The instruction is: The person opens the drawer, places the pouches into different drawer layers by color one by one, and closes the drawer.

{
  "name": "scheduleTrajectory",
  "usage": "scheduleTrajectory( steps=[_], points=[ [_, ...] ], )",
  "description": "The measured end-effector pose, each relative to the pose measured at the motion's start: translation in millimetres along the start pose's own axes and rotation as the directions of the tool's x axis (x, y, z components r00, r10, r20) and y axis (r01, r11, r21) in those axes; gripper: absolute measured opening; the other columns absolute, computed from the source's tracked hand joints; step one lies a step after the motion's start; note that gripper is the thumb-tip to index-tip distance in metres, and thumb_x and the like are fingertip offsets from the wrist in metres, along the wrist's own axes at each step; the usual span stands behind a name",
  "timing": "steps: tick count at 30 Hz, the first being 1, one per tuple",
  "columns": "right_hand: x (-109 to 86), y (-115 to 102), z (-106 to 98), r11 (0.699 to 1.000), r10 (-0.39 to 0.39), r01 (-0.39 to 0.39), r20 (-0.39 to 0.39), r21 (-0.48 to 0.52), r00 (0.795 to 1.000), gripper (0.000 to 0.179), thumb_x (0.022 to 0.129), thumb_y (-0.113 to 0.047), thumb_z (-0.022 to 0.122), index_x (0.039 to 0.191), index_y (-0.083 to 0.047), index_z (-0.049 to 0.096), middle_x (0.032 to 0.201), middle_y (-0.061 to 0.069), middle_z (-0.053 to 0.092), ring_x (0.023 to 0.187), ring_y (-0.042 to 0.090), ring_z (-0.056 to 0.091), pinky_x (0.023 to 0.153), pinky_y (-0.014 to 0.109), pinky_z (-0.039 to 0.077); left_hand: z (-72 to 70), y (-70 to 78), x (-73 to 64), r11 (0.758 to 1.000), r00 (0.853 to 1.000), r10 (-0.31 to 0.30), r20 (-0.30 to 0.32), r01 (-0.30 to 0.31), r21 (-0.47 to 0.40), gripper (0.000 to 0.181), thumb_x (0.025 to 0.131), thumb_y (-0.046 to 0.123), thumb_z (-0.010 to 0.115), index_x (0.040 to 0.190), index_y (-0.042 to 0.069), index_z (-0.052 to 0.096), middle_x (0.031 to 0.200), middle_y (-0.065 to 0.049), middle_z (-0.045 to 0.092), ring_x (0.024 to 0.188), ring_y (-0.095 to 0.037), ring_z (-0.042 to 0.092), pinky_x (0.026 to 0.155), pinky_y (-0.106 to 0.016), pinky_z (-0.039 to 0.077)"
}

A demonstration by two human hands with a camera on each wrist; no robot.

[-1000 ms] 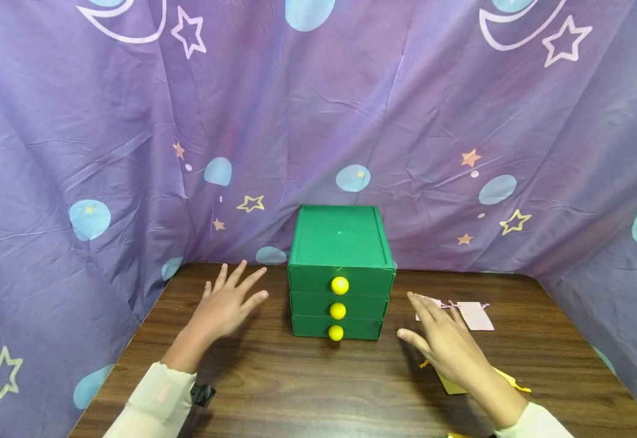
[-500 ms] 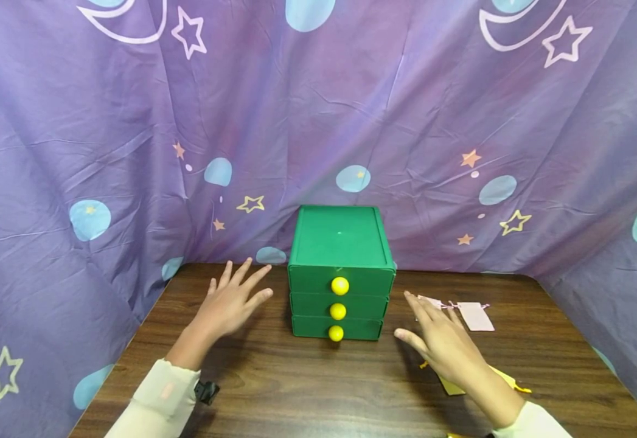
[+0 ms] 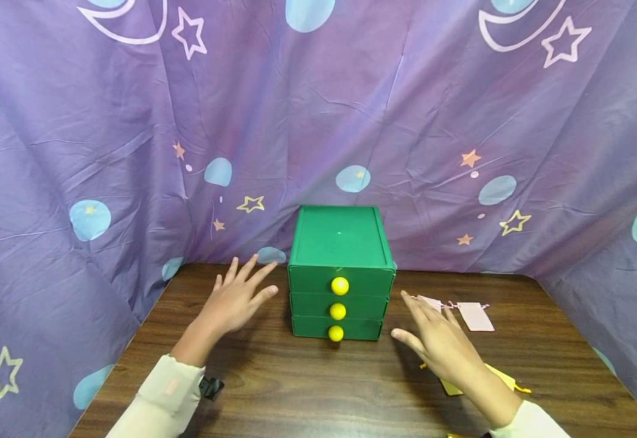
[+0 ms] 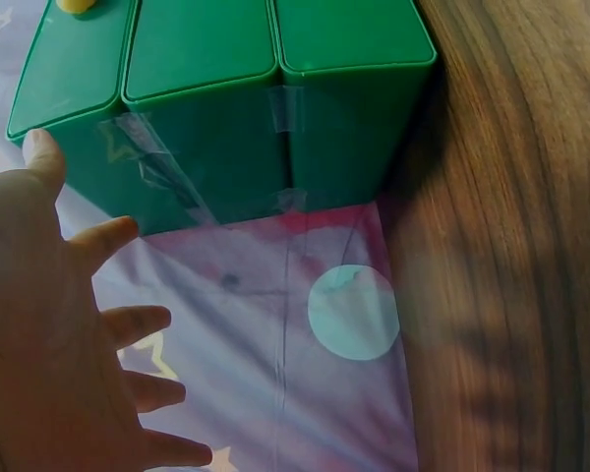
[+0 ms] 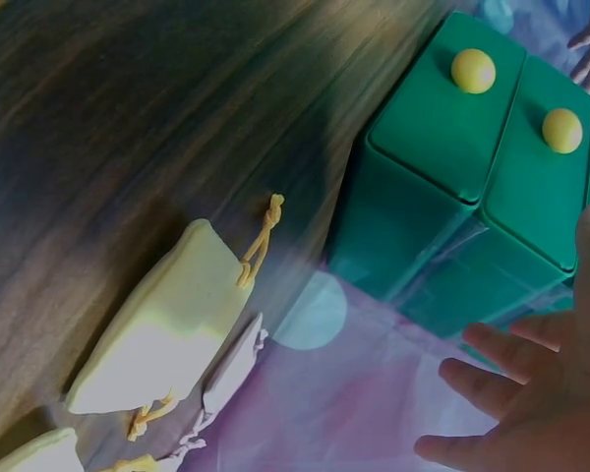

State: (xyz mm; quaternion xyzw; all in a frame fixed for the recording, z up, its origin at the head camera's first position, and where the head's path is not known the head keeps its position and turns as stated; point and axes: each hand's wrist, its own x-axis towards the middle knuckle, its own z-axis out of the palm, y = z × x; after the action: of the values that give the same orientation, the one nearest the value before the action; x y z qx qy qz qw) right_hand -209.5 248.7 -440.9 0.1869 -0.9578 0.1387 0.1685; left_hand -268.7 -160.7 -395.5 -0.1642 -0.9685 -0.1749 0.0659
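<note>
A green drawer box (image 3: 341,240) with three stacked drawers stands at the middle of the table, a yellow round knob (image 3: 339,286) on each closed drawer. To its left my left hand (image 3: 232,304) hovers with spread fingers, apart from the box. In the left wrist view, clear tape (image 4: 287,108) shows on the box's side. My right hand (image 3: 443,340) is held over the table on the right, fingers extended, holding nothing. Below it a yellow drawstring pouch (image 3: 500,377) is partly hidden; the right wrist view shows this yellow pouch (image 5: 167,324) more fully.
Behind the right hand lie a pale pink pouch (image 3: 476,316) and a second pink pouch (image 3: 430,301), partly covered. Another yellow pouch (image 5: 41,454) shows at the right wrist view's corner. A purple patterned cloth (image 3: 433,121) hangs behind the wooden table (image 3: 296,389).
My left hand has drifted right and slightly away from me, nearer the box. My right hand has shifted slightly left. The box and pouches have stayed put.
</note>
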Motion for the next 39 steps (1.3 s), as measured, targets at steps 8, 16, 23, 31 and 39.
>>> scheduleTrajectory(
  steps=[8,16,23,31,39],
  points=[
    [1.5,-3,1,1.0,0.003,-0.004,0.008,0.007,1.0,0.078,0.099,-0.049,0.064,0.159,-0.006,0.037,0.15,0.022,0.054,0.141,0.042,0.047,0.112,0.076,0.024,-1.6,5.4,3.2,1.0,1.0,0.016,-0.004,-0.016,-0.015,0.062,0.106,0.062,0.037,0.162,0.038,0.031,0.172,-0.007,0.017,0.155,-0.049,0.006,0.112,-0.08,0.014],
    [3.5,-7,2,1.0,-0.002,0.001,0.017,0.016,1.0,0.078,0.099,-0.051,0.063,0.159,-0.008,0.038,0.149,0.022,0.054,0.14,0.043,0.047,0.113,0.075,0.021,-5.5,12.5,6.0,0.999,1.0,0.024,0.009,-0.024,-0.026,0.064,0.105,0.065,0.032,0.163,0.038,0.029,0.173,-0.007,0.015,0.156,-0.047,0.004,0.114,-0.079,0.014],
    [4.1,-10,1,1.0,-0.003,0.002,0.024,0.023,1.0,0.079,0.099,-0.055,0.061,0.159,-0.008,0.037,0.152,0.019,0.052,0.141,0.042,0.047,0.114,0.075,0.021,-6.6,17.2,8.6,0.999,0.999,0.031,0.008,-0.03,-0.035,0.064,0.105,0.064,0.034,0.163,0.036,0.031,0.172,-0.008,0.017,0.156,-0.047,0.006,0.114,-0.079,0.014],
    [4.5,-11,3,1.0,-0.008,0.008,0.029,0.02,1.0,0.08,0.099,-0.054,0.062,0.161,-0.011,0.034,0.152,0.018,0.052,0.139,0.04,0.05,0.114,0.075,0.02,-6.8,21.5,12.7,0.998,0.999,0.046,0.001,-0.046,-0.042,0.062,0.106,0.062,0.037,0.163,0.037,0.031,0.172,-0.006,0.018,0.156,-0.047,0.006,0.115,-0.078,0.014],
    [5.8,-13,5,0.999,-0.018,0.018,0.016,0.03,1.0,0.081,0.097,-0.048,0.067,0.162,-0.012,0.034,0.15,0.019,0.054,0.138,0.04,0.051,0.114,0.076,0.019,-8.4,26.0,15.1,0.998,0.999,0.054,0.005,-0.054,-0.043,0.066,0.105,0.064,0.034,0.163,0.034,0.03,0.172,-0.005,0.017,0.156,-0.046,0.006,0.115,-0.078,0.016]
  ],
)
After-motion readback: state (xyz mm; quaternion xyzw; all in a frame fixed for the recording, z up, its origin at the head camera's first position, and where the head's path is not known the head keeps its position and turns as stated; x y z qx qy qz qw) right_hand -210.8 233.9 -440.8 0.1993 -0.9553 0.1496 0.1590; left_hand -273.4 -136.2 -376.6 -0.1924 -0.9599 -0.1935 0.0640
